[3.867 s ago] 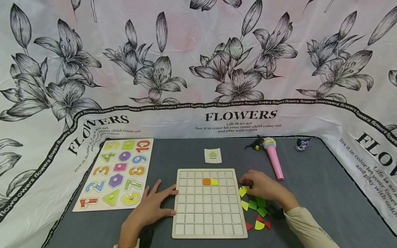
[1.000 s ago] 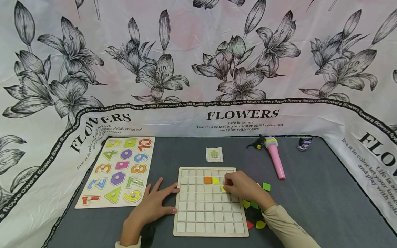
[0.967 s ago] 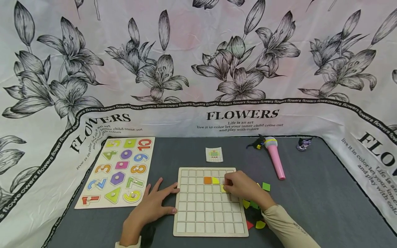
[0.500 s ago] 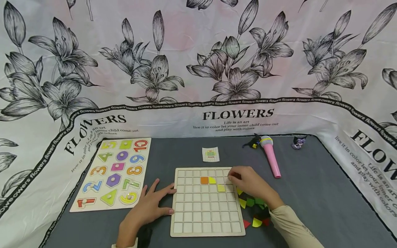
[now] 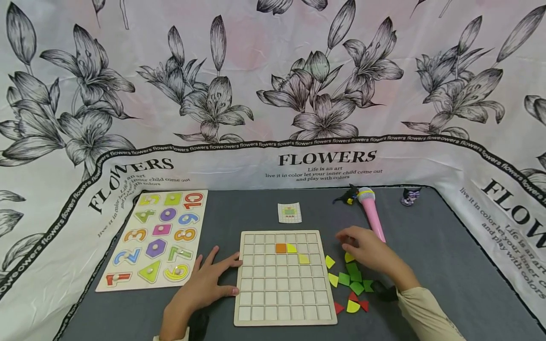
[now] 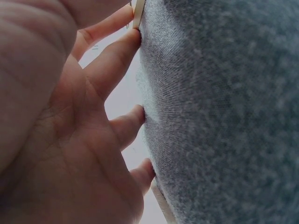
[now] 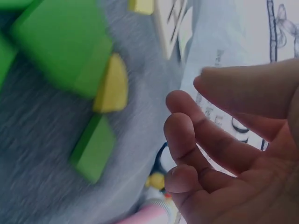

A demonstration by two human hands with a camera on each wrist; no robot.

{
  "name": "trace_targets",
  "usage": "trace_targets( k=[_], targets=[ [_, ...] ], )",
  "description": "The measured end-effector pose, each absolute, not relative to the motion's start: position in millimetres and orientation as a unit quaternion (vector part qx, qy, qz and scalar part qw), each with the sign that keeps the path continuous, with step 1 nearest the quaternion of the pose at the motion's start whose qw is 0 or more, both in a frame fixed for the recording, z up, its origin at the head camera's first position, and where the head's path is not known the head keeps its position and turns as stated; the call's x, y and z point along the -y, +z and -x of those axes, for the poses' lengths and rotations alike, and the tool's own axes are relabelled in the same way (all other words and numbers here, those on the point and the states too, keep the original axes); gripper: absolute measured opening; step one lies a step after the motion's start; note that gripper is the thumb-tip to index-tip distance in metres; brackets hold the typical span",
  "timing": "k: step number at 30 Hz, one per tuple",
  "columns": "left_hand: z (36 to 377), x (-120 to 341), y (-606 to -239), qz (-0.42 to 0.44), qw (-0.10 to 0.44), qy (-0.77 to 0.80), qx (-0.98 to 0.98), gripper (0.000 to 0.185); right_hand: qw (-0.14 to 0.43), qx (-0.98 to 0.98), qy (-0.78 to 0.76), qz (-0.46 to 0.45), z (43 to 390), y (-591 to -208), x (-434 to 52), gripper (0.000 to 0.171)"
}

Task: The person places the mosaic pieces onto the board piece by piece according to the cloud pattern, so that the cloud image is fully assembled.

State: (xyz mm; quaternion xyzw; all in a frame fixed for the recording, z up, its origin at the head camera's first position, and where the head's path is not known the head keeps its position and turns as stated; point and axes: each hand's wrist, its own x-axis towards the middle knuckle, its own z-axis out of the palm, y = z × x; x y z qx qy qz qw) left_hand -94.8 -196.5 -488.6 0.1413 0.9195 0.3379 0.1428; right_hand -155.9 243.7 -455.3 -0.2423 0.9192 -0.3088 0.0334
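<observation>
A wooden grid board lies flat on the dark cloth. In its upper rows sit an orange square tile, a yellow quarter-round tile and, lower right, another yellow tile. My left hand rests fingers spread, index and thumb tips touching the board's left edge. Over the loose pieces right of the board hovers my right hand, its fingers loosely bent and holding nothing in the right wrist view. Near it are green tiles, a yellow tile and red triangles.
A number-and-shape puzzle board lies at left. Behind the grid board is a small pattern card. A pink toy microphone, a black figurine and a small dark figurine stand toward the back right.
My right hand let go of a yellow tile in a cell of the grid board, then drew back right over the loose tiles. My left hand stayed at the board's edge.
</observation>
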Motion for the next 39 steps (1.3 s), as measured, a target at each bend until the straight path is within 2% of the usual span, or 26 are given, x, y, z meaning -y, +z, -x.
trace_targets(
  k=[6, 13, 21, 25, 28, 33, 39],
  targets=[
    [94.5, 196.6, -488.1, -0.141, 0.147, 0.337, -0.919, 0.083, 0.049, -0.917, -0.286, 0.275, 153.3, -460.7, -258.8, 0.027],
    [95.2, 196.7, -488.4, -0.148, 0.140, 0.348, -0.915, 0.077, 0.068, -0.921, -0.256, 0.287, 154.0, -467.2, -263.1, 0.023],
    [95.7, 196.7, -486.5, -0.147, 0.144, 0.348, -0.915, 0.076, 0.046, -0.926, -0.237, 0.291, 157.6, -471.3, -260.8, 0.020],
    [95.4, 196.9, -486.9, -0.149, 0.143, 0.347, -0.915, 0.078, 0.044, -0.925, -0.257, 0.276, 156.9, -471.1, -257.3, 0.023],
    [95.4, 196.8, -487.2, -0.149, 0.144, 0.345, -0.915, 0.078, 0.045, -0.917, -0.284, 0.277, 156.4, -471.2, -254.9, 0.014],
    [95.0, 196.6, -486.6, -0.148, 0.143, 0.346, -0.915, 0.076, 0.045, -0.893, -0.325, 0.307, 155.7, -471.9, -248.4, 0.024],
    [94.4, 196.3, -486.2, -0.150, 0.141, 0.348, -0.915, 0.075, 0.039, -0.877, -0.353, 0.323, 154.2, -471.2, -235.7, 0.021]
  ],
)
